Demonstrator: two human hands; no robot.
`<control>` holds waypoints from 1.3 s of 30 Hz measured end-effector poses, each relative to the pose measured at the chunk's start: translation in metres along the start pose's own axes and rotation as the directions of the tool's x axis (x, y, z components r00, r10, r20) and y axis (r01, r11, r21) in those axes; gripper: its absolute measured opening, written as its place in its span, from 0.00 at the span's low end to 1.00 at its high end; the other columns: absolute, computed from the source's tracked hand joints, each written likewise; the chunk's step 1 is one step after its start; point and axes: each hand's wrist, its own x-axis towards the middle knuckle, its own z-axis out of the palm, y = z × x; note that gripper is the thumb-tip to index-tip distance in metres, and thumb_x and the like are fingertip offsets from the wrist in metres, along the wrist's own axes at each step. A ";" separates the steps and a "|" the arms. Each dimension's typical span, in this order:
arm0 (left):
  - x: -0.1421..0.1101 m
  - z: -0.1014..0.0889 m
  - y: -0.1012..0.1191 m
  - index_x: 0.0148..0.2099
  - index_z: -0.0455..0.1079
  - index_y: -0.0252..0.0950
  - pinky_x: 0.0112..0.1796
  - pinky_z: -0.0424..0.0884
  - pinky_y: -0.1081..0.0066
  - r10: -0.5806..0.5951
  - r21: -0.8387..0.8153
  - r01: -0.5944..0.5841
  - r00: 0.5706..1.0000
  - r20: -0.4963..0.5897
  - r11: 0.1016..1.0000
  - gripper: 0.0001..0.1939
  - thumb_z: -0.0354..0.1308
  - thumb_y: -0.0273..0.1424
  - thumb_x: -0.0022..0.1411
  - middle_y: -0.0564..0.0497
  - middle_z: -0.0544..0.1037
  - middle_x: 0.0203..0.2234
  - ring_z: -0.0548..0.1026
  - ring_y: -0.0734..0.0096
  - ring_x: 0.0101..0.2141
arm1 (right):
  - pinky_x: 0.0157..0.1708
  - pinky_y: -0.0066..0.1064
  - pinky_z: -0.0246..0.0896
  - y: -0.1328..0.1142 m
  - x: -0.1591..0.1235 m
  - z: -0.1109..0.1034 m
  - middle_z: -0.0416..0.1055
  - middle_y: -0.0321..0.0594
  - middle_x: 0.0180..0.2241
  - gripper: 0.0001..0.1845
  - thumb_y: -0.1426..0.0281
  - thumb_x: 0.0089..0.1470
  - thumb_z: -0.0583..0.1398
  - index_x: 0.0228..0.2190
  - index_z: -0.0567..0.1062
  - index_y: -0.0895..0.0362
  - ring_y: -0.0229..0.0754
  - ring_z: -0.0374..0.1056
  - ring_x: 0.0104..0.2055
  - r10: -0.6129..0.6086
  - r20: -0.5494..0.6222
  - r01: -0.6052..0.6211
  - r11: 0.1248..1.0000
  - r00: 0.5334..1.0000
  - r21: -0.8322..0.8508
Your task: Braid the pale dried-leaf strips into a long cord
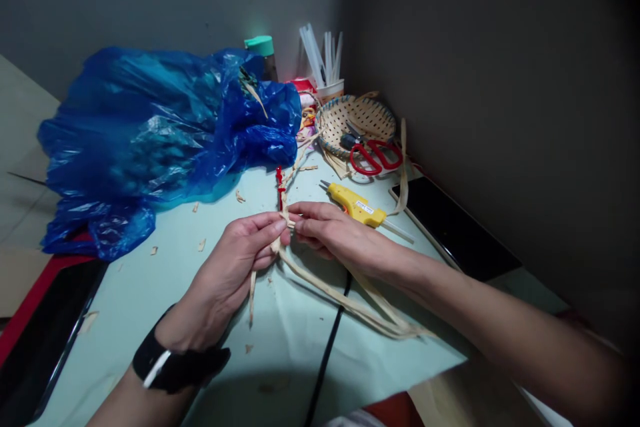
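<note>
Fibre strips (320,287) pinched in the left hand (233,250) and right hand (337,232), over the middle of the counter (165,293).
So that's both hands grasping the same pale strips, close together, ends trailing loose over one black cable (327,353). Around them: one yellow glue gun (357,205), one pair of red-handled scissors (375,161), one woven basket (340,113), plus one big blue bag (150,133).

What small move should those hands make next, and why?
Perhaps the right hand should gently pull the pale strands snug: the left hand pinches them close by, while their long ends trail slack below.
</note>
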 end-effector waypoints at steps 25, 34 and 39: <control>-0.036 0.017 -0.009 0.30 0.69 0.38 0.24 0.46 0.68 0.560 0.963 -0.244 0.786 0.263 -0.110 0.09 0.52 0.33 0.62 0.50 0.73 0.16 0.65 0.68 0.16 | 0.27 0.27 0.52 0.012 0.001 0.004 0.65 0.32 0.18 0.16 0.67 0.58 0.54 0.23 0.73 0.60 0.33 0.59 0.23 -0.068 -0.046 0.067 0.997 0.997 -0.030; -0.036 0.021 0.003 0.26 0.70 0.37 0.27 0.58 0.70 0.544 0.932 -0.325 0.817 0.191 0.161 0.16 0.50 0.35 0.64 0.53 0.73 0.19 0.66 0.72 0.21 | 0.31 0.27 0.53 0.005 0.001 0.004 0.68 0.35 0.24 0.13 0.70 0.58 0.55 0.24 0.73 0.61 0.34 0.60 0.28 -0.005 -0.034 0.005 1.000 0.999 0.016; -0.013 0.001 0.013 0.35 0.69 0.36 0.36 0.63 0.71 0.291 0.636 -0.226 0.957 0.002 0.738 0.10 0.54 0.38 0.63 0.52 0.74 0.30 0.70 0.69 0.34 | 0.35 0.27 0.56 0.004 -0.003 0.004 0.71 0.38 0.28 0.15 0.72 0.61 0.51 0.26 0.73 0.61 0.35 0.63 0.31 -0.086 0.001 0.085 0.995 0.996 -0.048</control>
